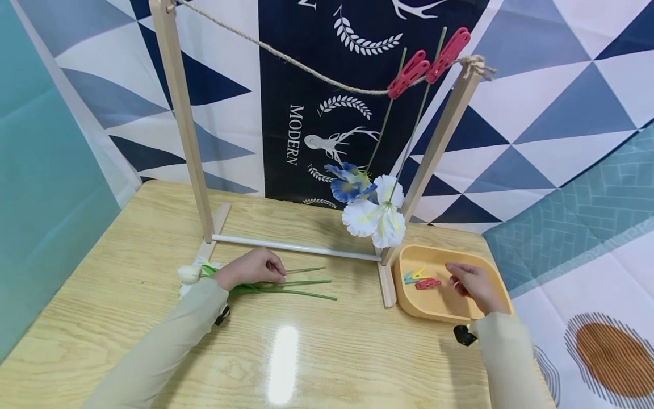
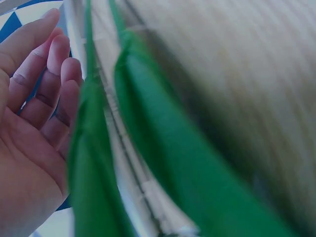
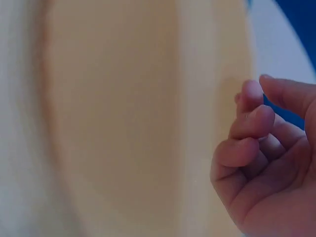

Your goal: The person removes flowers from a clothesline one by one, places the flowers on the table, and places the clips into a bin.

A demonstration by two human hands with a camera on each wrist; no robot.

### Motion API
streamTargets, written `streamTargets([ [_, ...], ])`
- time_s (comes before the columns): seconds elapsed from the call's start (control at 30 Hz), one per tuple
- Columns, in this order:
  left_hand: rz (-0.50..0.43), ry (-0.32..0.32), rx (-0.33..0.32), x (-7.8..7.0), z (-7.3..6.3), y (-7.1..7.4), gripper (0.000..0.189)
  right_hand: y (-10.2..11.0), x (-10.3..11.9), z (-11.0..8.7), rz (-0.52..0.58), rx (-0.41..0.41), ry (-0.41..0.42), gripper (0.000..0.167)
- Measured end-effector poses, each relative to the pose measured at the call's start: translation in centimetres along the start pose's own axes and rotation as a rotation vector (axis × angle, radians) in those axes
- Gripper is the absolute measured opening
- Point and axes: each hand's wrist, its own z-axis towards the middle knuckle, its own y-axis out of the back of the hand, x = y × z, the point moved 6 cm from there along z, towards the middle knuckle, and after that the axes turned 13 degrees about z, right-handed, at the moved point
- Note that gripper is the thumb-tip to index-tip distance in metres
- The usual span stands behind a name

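My left hand point(image 1: 255, 267) is over several artificial flower stems point(image 1: 306, 282) lying on the table, its fingers bent and the fingertips close to the uppermost stem. A white tulip head point(image 1: 189, 274) shows left of the wrist. In the left wrist view, long green leaves point(image 2: 148, 123) run beside the loosely curled fingers point(image 2: 42, 94); the palm looks bare. My right hand point(image 1: 472, 284) hovers over the yellow bin point(image 1: 409, 255), fingers loosely curled, with a gap between thumb and fingertips in the right wrist view. Left of it in the bin lie a red clothespin point(image 1: 428, 283) and smaller yellow and blue ones.
A wooden frame point(image 1: 186, 122) carries a sagging rope point(image 1: 286, 57). Red clothespins point(image 1: 409, 74) hold a blue iris point(image 1: 349, 183) and a white iris point(image 1: 378, 216) upside down. A white bar point(image 1: 296, 247) joins the frame's feet. Patterned cloth point(image 1: 577, 102) hangs behind.
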Motion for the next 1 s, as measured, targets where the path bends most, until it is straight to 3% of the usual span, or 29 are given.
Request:
streamTargets([
  [0.17,0.037,0.000,-0.031,-1.4,-0.2,2.1,0.014,1.3,4.7,-1.3,-0.033,-0.116,0.098,0.056],
  [0.43,0.099,-0.054,-0.127,-5.5,0.3,6.6,0.013,1.4,12.6,-4.0,0.032,-0.265,0.262,0.018],
  [0.5,0.113,-0.058,-0.159,-6.6,0.4,7.8,0.013,1.0,14.4,-4.8,0.070,-0.291,0.300,0.018],
  [0.7,0.103,-0.083,-0.266,-10.1,1.2,11.3,0.015,-0.4,20.0,-7.3,0.035,-0.349,0.408,0.032],
  [1.0,0.043,-0.101,-0.392,-13.8,2.8,14.4,0.020,-2.5,27.2,-11.2,0.053,-0.337,0.675,0.028],
])
